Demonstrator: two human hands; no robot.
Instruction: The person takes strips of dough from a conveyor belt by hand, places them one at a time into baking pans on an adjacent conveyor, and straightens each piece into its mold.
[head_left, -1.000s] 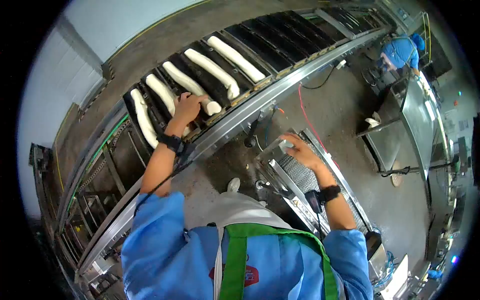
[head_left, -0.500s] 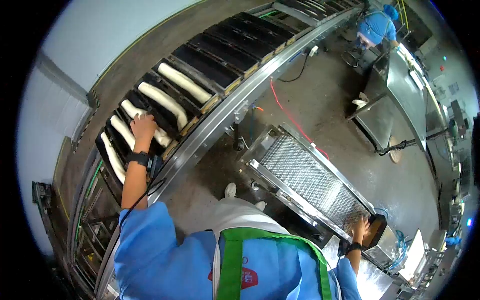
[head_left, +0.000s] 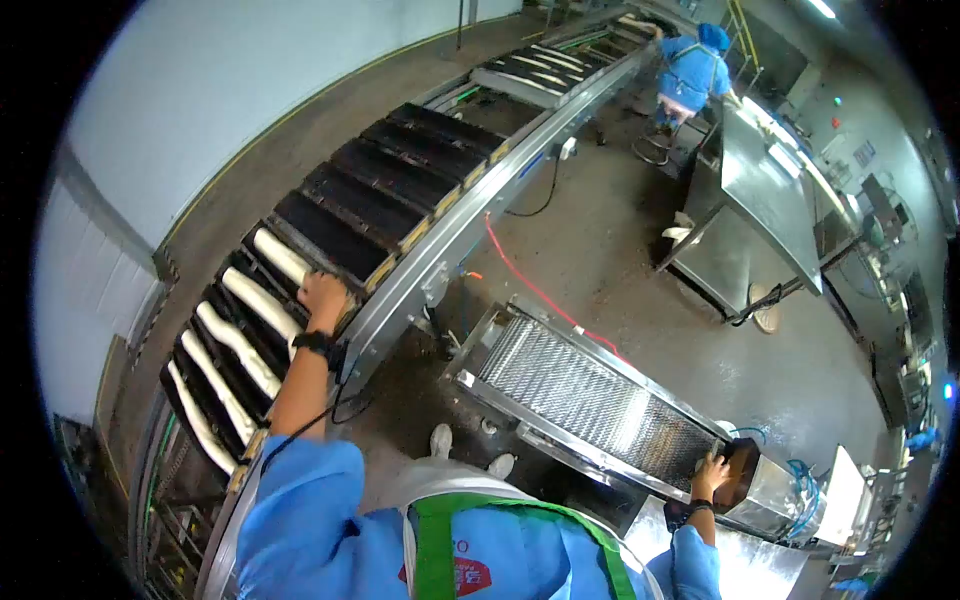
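Several long pale dough strips [head_left: 240, 345] lie in black trays [head_left: 345, 205] on a curved conveyor at the left. My left hand [head_left: 325, 300] rests on the lower end of the uppermost strip [head_left: 280, 256], its fingers curled over the dough. At the lower right, my right hand [head_left: 711, 475] is at the far end of a metal mesh belt [head_left: 580, 385], beside a brown-sided box opening [head_left: 740, 475]. What its fingers touch is too small to make out.
A steel rail [head_left: 430, 250] edges the conveyor. A red hose [head_left: 530, 285] crosses the floor. A metal table [head_left: 765, 190] stands at the upper right, near a co-worker in blue [head_left: 694, 75]. More trays with thin strips [head_left: 540, 70] are farther up.
The dough and trays have shifted down and left in view. My left hand has moved from the middle strip to the uppermost one. My right hand has gone to the mesh belt's far end.
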